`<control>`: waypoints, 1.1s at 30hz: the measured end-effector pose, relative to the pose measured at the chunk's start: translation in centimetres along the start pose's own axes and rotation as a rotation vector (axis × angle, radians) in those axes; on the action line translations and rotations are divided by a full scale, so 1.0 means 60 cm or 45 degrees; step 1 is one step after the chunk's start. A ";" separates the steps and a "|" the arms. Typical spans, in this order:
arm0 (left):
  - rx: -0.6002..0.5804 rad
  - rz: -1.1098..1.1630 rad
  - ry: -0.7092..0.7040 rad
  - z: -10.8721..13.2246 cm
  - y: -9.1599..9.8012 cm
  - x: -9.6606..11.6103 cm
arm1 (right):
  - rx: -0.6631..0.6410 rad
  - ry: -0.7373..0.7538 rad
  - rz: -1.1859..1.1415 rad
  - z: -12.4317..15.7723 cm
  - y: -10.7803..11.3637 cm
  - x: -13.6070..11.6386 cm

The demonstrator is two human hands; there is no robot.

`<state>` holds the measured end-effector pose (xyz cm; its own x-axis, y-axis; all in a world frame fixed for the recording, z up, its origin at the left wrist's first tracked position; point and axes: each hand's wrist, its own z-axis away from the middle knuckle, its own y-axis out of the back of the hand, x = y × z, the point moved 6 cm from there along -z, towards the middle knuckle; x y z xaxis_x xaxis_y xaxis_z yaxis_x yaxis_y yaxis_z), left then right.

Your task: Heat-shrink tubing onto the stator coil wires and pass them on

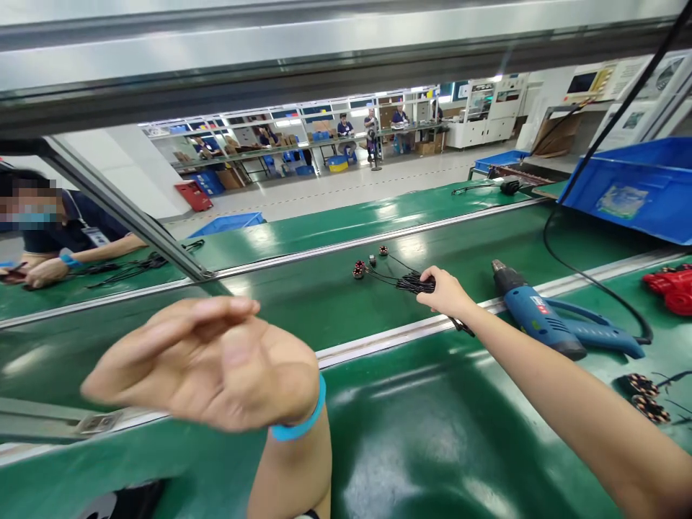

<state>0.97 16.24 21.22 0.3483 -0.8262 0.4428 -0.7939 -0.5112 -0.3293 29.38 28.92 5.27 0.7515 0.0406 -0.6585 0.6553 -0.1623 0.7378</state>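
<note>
My right hand [440, 290] is closed around a bundle of black cables [414, 282] over the green belt [303, 292]. Thin wires run from the bundle to small copper-wound motor parts [360, 269] lying on the belt. The tail of the bundle sticks out below my wrist. Nearer the camera, my left hand [210, 367] is raised with the palm showing, a blue band at its wrist. Its fingers are loosely curved, apart from the thumb, with nothing in them. A blue heat gun [546, 317] lies to the right of my right hand.
Wound parts [646, 396] and red parts [673, 288] sit at the right, below a blue bin [638, 191]. A metal post [127, 209] slants up at the left. Beyond it, another person's hands [47, 274] are near black cables. A metal beam [324, 43] crosses above.
</note>
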 end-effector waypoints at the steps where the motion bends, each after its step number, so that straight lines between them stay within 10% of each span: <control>1: 0.035 0.032 -0.091 0.000 -0.005 -0.004 | 0.017 -0.006 -0.007 0.009 0.007 0.001; 3: -0.105 0.023 -0.134 0.007 -0.031 -0.031 | 0.057 0.005 -0.009 0.032 0.019 0.005; 9: -1.164 -0.562 0.056 0.128 -0.142 -0.193 | 0.117 0.072 -0.052 0.124 0.047 0.032; 16: -1.735 -0.668 -0.017 0.285 -0.202 -0.281 | 0.169 0.076 -0.161 0.235 0.085 0.059; 24: -2.123 -0.717 -0.156 0.351 -0.267 -0.299 | 0.234 -0.074 -0.270 0.314 0.107 0.087; 33: -2.109 -0.960 -0.077 0.388 -0.342 -0.287 | 0.250 -0.291 -0.431 0.319 0.085 0.120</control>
<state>22.88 35.45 0.91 0.8121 -0.5814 0.0487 -0.0827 -0.0321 0.9961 36.70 9.54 1.45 0.4463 -0.0915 -0.8902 0.8178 -0.3622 0.4473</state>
